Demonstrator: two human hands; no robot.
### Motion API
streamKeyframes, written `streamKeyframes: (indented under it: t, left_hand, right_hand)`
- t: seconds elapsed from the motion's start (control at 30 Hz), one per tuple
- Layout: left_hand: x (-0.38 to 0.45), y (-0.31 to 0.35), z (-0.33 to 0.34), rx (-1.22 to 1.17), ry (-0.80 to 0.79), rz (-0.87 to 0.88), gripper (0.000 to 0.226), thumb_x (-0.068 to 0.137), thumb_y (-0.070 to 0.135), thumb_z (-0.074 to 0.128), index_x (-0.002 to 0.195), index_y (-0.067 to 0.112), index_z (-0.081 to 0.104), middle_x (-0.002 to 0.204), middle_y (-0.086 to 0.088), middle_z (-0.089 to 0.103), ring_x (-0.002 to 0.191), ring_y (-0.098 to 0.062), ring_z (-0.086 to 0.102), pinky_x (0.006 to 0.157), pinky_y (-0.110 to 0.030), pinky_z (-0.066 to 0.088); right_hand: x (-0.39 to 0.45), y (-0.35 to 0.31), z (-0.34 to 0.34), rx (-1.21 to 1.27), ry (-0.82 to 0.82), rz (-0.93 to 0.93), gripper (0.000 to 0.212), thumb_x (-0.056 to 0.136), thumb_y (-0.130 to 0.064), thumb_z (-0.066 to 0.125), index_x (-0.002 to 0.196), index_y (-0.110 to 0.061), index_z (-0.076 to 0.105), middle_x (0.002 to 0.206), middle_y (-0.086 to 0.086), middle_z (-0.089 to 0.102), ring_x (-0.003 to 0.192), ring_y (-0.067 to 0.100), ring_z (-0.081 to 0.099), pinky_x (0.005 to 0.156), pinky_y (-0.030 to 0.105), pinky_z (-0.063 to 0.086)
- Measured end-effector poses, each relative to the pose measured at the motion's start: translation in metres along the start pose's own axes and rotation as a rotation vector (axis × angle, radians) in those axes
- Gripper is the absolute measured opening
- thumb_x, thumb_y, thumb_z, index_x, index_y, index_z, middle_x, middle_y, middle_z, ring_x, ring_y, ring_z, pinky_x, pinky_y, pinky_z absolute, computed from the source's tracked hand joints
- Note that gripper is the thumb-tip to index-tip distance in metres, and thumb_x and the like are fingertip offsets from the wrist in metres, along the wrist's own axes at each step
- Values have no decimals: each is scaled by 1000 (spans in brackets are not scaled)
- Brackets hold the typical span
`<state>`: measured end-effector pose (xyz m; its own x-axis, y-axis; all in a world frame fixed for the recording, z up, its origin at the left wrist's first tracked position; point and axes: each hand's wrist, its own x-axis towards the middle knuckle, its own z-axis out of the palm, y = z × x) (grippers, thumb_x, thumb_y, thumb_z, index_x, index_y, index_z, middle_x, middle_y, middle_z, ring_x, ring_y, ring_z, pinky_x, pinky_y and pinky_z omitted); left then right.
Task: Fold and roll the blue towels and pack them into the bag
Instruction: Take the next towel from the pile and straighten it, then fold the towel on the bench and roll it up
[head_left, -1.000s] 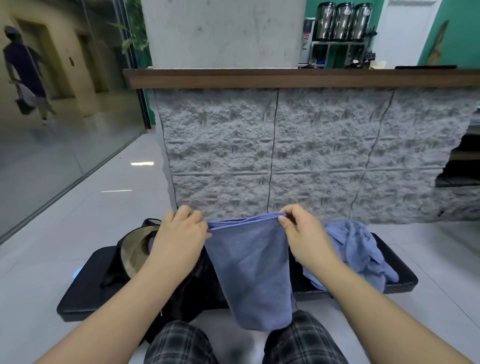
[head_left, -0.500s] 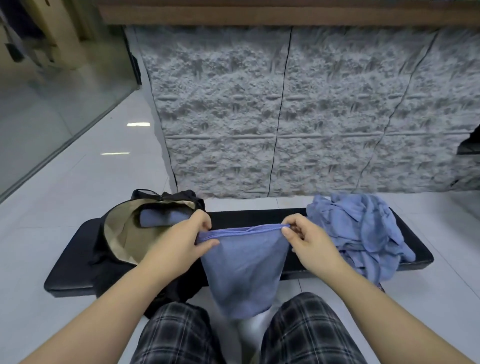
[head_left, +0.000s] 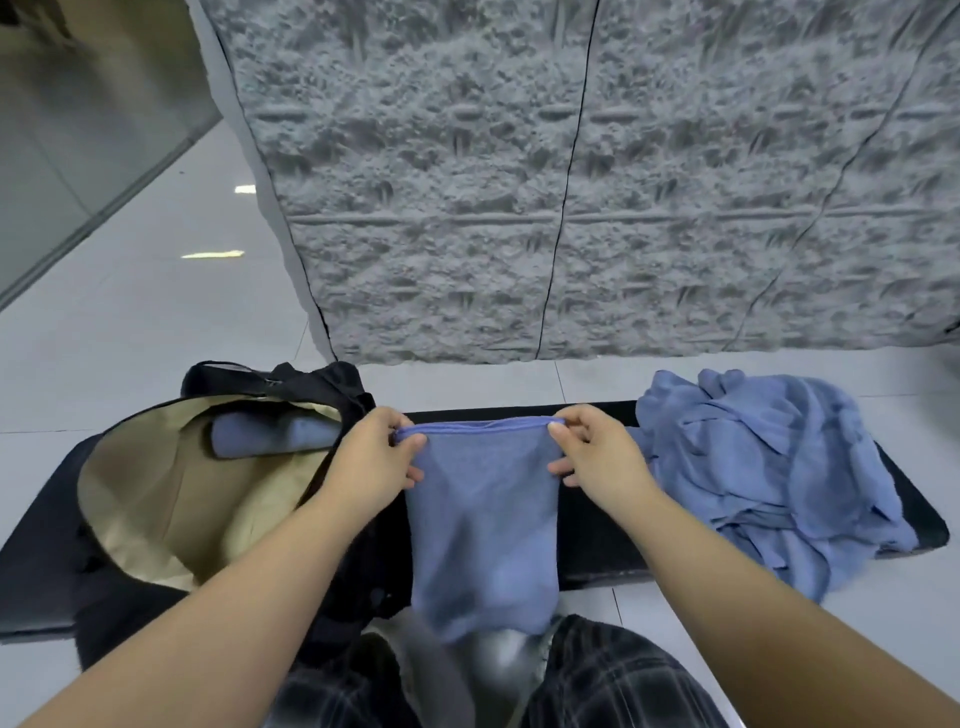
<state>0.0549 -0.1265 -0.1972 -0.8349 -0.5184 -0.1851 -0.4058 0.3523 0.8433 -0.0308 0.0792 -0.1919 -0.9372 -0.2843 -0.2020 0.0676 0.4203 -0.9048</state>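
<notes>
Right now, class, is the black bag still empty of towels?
No. A rolled blue towel already lies inside the open black bag, against its beige lining.

A rough grey stone-textured wall (head_left: 597, 182) fills the upper centre and right of the frame. Pale floor tiles (head_left: 156, 322) are seen at the left. A black bench (head_left: 597, 525) spans the lower middle. Plaid trousers (head_left: 613, 680) appear at the bottom edge.

wall (head_left: 675, 182): rough grey stone | floor (head_left: 156, 332): pale glossy tiles | bench (head_left: 597, 525): black
</notes>
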Motion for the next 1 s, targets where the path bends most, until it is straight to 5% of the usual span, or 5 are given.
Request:
streamKeyframes:
  t: [0.47,0.53,0.6,0.77,1.0]
  left_hand:
    - [115,1,50,-47,234,15,19,92,14,55,78,23,47,73,2,60,64,-21,62,70,-34,50]
    - [125,-2,54,13,200,11,3,92,15,55,94,17,53,91,-5,64,77,-27,65,77,-36,53]
    - [131,-11,58,82,119,-9,29,92,15,56,120,12,51,114,-1,56,96,-24,61,83,-29,46]
    - [89,-49,77,329,-130,29,25,85,16,62,110,16,60,106,-3,58,100,-23,55,82,-23,40]
    - [-10,-92,83,447,-275,201,46,87,34,63,128,17,50,133,6,39,128,-8,33,95,-2,12]
  right_hand:
    - [138,15,23,-32,95,40,11,96,-23,50,96,-16,58,79,-4,58,54,12,60,68,33,50]
    - [152,18,29,-14,93,79,12,95,-22,51,102,-15,57,81,-5,56,55,13,60,67,31,50]
    - [158,24,35,-22,52,132,25,94,-20,52,118,-14,52,83,-7,56,65,18,63,72,32,50]
    - [116,58,49,-454,-269,110,41,88,-18,59,128,-10,52,126,6,57,114,21,56,87,23,41]
    - [21,94,56,-634,-364,50,36,90,-23,60,125,-20,54,130,0,44,120,17,37,100,21,33]
